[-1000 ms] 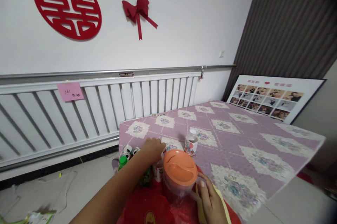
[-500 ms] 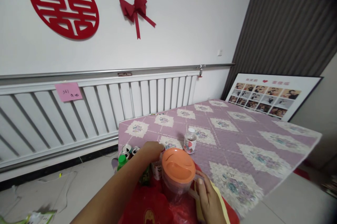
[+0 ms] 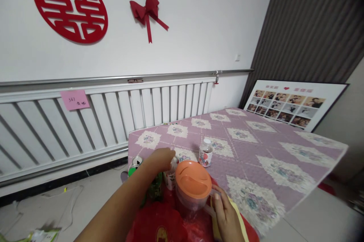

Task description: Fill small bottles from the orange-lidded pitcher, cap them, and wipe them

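Gripping a clear pitcher (image 3: 189, 207) with the right hand (image 3: 228, 219), fingers clamped on the handle. Topped with an orange lid (image 3: 193, 179); placed at the near edge of a purple floral cloth (image 3: 196, 137), toward its left corner. Reaching across with the left hand (image 3: 162, 159) to the top of a clear labelled bottle (image 3: 170, 181), just left of the pitcher; cannot tell whether closed on it, with fingers mostly hidden. Behind that forearm, partly covered: a green bottle (image 3: 155, 189), a green cap (image 3: 131, 171) and an opened can (image 3: 137, 161), all by the cloth's left edge. Farther in from the near edge, beyond the pitcher: a white-capped bottle (image 3: 205, 154), upright, untouched. In front of the pitcher: glossy red wrapping (image 3: 159, 221). Beside and under the right hand: something yellow (image 3: 239, 215). Along the cloth's far edge: a white radiator (image 3: 167, 105).
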`<state>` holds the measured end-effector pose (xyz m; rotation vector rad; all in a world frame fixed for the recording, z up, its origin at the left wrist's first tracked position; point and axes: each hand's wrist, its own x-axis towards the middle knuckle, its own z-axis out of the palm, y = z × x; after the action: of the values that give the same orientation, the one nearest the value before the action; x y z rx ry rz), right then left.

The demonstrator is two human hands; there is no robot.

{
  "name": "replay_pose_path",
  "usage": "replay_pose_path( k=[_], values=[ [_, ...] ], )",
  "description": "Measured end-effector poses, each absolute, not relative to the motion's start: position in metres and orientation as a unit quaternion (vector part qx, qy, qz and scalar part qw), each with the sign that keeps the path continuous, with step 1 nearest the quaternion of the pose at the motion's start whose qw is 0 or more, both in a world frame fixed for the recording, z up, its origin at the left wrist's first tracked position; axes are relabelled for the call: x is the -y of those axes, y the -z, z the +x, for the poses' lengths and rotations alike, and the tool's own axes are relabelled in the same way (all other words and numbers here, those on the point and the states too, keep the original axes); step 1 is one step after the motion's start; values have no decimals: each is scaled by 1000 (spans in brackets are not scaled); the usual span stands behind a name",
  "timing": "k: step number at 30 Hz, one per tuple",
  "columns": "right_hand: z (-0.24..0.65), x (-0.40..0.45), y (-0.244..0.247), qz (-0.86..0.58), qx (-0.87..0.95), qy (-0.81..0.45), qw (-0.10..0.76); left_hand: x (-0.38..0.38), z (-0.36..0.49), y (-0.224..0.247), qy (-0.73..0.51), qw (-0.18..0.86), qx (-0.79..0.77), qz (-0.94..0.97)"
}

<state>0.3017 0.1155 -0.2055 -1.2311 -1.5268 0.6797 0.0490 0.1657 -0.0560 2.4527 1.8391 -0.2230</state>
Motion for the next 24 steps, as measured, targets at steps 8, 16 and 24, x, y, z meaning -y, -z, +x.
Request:
replay_pose_path(
  k=[8, 16, 24],
  values=[
    [301, -116, 203, -529, 644, -259, 488, -166, 33, 31, -37, 25, -605, 795],
    [300, -115, 204, -507, 613, -328, 509, -131, 10, -17, -210, -8, -616, 759],
    [296, -112, 194, -536, 623, -283, 495, -46, -20, -27, -414, 17, -613, 673]
  ],
)
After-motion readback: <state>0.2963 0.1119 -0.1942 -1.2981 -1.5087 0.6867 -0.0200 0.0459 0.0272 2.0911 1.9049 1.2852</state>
